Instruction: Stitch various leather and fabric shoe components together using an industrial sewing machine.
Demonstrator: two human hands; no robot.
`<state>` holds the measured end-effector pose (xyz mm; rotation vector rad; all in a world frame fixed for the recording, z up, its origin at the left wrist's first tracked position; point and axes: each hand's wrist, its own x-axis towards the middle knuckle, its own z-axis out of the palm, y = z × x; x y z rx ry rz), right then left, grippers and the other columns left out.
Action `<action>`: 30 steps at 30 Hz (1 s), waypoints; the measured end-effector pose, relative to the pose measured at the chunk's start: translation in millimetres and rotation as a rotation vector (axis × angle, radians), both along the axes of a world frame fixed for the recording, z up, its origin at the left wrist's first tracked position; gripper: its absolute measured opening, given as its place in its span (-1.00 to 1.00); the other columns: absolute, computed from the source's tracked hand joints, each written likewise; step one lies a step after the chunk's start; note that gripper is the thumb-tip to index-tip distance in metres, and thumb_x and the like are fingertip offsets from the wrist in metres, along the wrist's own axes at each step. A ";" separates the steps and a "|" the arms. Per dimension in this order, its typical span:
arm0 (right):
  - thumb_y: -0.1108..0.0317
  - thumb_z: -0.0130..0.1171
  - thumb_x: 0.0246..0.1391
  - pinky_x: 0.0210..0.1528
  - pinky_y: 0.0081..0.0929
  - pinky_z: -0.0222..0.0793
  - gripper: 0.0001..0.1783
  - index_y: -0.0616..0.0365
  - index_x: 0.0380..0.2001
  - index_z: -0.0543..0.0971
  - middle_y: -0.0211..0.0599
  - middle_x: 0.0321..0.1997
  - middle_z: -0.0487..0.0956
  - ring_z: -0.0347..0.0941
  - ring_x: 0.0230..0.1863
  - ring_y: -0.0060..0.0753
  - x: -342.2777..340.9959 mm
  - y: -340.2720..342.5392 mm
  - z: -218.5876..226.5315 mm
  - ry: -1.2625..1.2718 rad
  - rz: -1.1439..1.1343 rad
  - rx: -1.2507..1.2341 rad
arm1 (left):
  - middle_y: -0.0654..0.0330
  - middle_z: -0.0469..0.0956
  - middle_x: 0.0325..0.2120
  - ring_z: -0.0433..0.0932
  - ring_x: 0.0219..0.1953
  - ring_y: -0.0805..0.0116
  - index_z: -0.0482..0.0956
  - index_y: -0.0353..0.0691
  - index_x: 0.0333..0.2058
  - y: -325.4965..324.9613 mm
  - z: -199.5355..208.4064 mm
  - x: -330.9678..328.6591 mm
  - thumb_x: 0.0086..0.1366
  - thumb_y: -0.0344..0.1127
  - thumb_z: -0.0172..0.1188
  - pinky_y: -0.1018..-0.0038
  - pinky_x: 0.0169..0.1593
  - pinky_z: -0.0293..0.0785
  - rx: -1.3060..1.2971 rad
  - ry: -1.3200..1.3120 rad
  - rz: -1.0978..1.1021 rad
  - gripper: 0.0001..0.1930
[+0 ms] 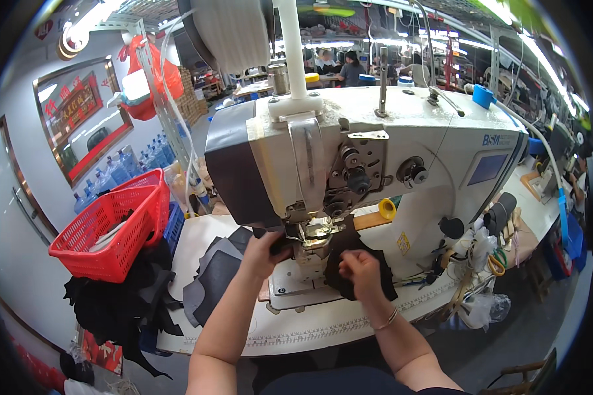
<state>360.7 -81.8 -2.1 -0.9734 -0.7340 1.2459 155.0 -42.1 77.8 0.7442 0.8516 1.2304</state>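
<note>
A large white sewing machine (296,125) stands in front of me. My left hand (265,254) is just left of the presser foot (313,232), its fingers bent around something dark, partly hidden by the hand. To the right of the needle area, a dark, curved piece of material (381,266) lies on the machine bed (296,299). Over this piece is my right hand (361,271), with curled fingers and the fingertips drawn together; I cannot make out what is between them. Several dark cut pieces (211,276) lie overlapping on the table left of my left forearm.
A ruler strip (310,334) runs along the table's front edge. Left stand red plastic baskets (105,253) above a heap of black scraps (122,299). Scissors (496,264) and plastic bags hang at the right. A yellow roll (387,209) sits behind the bed.
</note>
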 end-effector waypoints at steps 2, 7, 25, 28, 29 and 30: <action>0.34 0.15 -0.01 -0.52 -0.71 0.36 -0.83 0.24 -0.43 0.51 -0.37 -0.57 0.51 0.42 -0.59 -0.62 17.2 26.3 0.7 -0.185 -0.113 0.038 | 0.35 0.45 -0.29 0.44 -0.26 0.41 0.44 0.02 -0.21 24.3 -15.2 -18.1 0.08 -0.17 0.15 0.43 -0.27 0.41 -0.003 0.030 0.037 -0.73; 0.18 0.26 -0.16 -0.38 -0.55 0.39 -0.63 0.28 -0.38 0.52 -0.25 -0.47 0.56 0.49 -0.49 -0.43 51.5 85.3 -20.4 -0.795 -0.296 0.130 | 0.26 0.48 -0.32 0.47 -0.25 0.38 0.43 -0.01 -0.17 102.0 5.4 -22.4 0.15 -0.07 0.09 0.29 -0.24 0.46 0.476 -0.172 -0.089 -0.70; 0.43 0.30 -0.28 -0.20 -0.34 0.33 -0.47 0.23 -0.13 0.41 -0.15 -0.40 0.45 0.40 -0.35 -0.19 56.3 105.8 -39.3 -1.193 -0.351 0.542 | 0.14 0.47 -0.19 0.54 -0.29 0.36 0.30 -0.31 -0.01 49.8 -96.1 -133.5 0.11 -0.39 0.14 0.55 -0.27 0.49 0.054 0.330 0.105 -0.55; 0.40 0.24 -0.14 -0.36 -0.58 0.30 -0.53 0.22 -0.09 0.42 -0.35 -0.52 0.46 0.35 -0.49 -0.53 59.3 82.4 7.4 -1.031 -0.314 0.267 | 0.12 0.53 -0.23 0.55 -0.31 0.38 0.48 -0.32 -0.18 48.9 -102.8 -200.8 0.04 -0.42 0.18 0.52 -0.23 0.49 0.229 0.930 0.332 -0.68; 0.41 0.18 -0.06 -0.29 -0.60 0.31 -0.55 0.24 -0.05 0.39 -0.33 -0.40 0.50 0.38 -0.41 -0.54 67.1 76.7 12.4 -0.756 -0.278 0.223 | 0.12 0.53 -0.23 0.55 -0.31 0.38 0.48 -0.32 -0.18 48.1 -103.5 -201.5 0.04 -0.42 0.18 0.52 -0.23 0.49 0.220 0.926 0.324 -0.68; 0.41 0.15 -0.05 -0.25 -0.60 0.32 -0.55 0.26 -0.03 0.37 -0.32 -0.34 0.50 0.40 -0.35 -0.54 76.1 69.6 22.3 -0.464 -0.168 0.209 | 0.12 0.53 -0.23 0.55 -0.27 0.34 0.50 -0.30 -0.20 46.7 -101.8 -200.3 0.02 -0.41 0.19 0.49 -0.18 0.47 0.284 1.073 0.202 -0.70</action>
